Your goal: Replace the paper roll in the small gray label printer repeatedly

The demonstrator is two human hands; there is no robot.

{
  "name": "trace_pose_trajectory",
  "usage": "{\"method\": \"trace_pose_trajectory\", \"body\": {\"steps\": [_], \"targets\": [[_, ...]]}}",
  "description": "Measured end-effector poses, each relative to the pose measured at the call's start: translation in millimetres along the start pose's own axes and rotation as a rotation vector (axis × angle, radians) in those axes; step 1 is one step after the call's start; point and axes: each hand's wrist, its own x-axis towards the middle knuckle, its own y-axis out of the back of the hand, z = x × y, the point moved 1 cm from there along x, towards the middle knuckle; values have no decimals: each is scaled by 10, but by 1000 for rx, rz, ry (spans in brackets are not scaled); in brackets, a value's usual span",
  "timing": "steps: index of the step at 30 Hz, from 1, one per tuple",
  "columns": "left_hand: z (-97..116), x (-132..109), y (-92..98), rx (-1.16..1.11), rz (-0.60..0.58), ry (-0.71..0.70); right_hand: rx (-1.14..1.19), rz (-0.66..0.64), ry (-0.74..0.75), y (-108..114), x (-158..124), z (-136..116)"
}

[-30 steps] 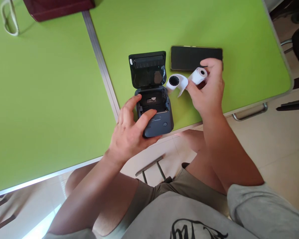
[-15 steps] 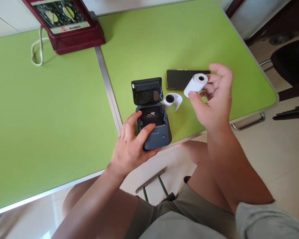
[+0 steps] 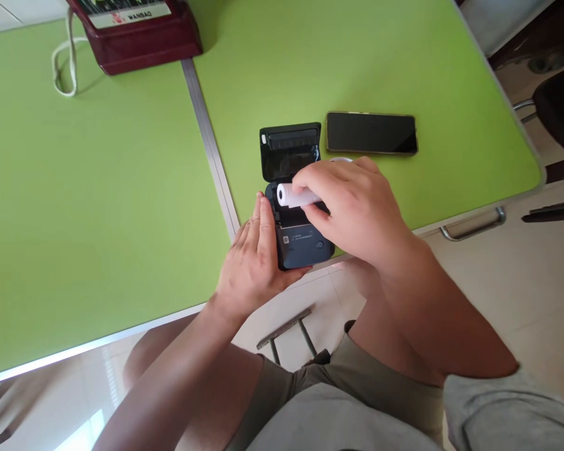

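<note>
A small dark blue-grey thermal printer (image 3: 305, 247) sits at the table's front edge with its black lid (image 3: 289, 153) swung up. My left hand (image 3: 251, 254) grips the printer, fingers along its left side and thumb at its front edge. In my right hand (image 3: 357, 203) is a white paper roll (image 3: 298, 195), pinched between thumb and fingers over the printer's uncovered compartment. One end of the roll, with its dark core hole, points left. Behind my right hand only a thin white curved edge (image 3: 341, 159) of another piece of paper shows.
A black phone (image 3: 372, 133) lies on the green table (image 3: 122, 207) beyond my right hand. A dark red appliance (image 3: 150, 47) with a white cord (image 3: 71, 62) stands at the back left. A metal strip (image 3: 211, 144) crosses the table; a metal handle (image 3: 472, 228) sits below its right edge.
My right hand has brought the paper roll left, from near the phone to over the printer. My left fingers have left the compartment's edge and now lie along the printer's side.
</note>
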Motion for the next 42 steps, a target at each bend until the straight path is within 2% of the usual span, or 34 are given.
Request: {"method": "trace_pose_trajectory", "body": {"steps": [6,11,16,19,21,23,26,28,33,39,41,42], "targets": [[19,7,15,1,-24,11,-43,-44,-11,-59,43,21],[24,3,17,-15,16,-10,62,-28,38,79,-13,-1],[0,-32,2,-93,56,-40,211,-194,54,204,-128,-45],[1,-34,-1,-101,30,-27,263,-292,30,234,-154,-39],[6,-26,4,-86,14,-23,345,-306,41,254,-142,-4],[10,-18,11,-68,7,-29,415,-201,34,262,-105,60],[4,-11,20,-62,11,-54,402,156,-75,194,-26,195],[-7,-9,19,-64,14,-70,349,289,-131,87,27,270],[-33,-6,-3,-77,29,-102,343,269,-156,-87,90,276],[-25,-4,-23,-95,27,-77,661,507,-214,-3,-102,105],[-20,-5,-11,-101,-5,-53,725,483,-254,-44,-197,89],[-19,-5,-1,-105,-30,-36,736,431,-296,-81,-240,92]]}}
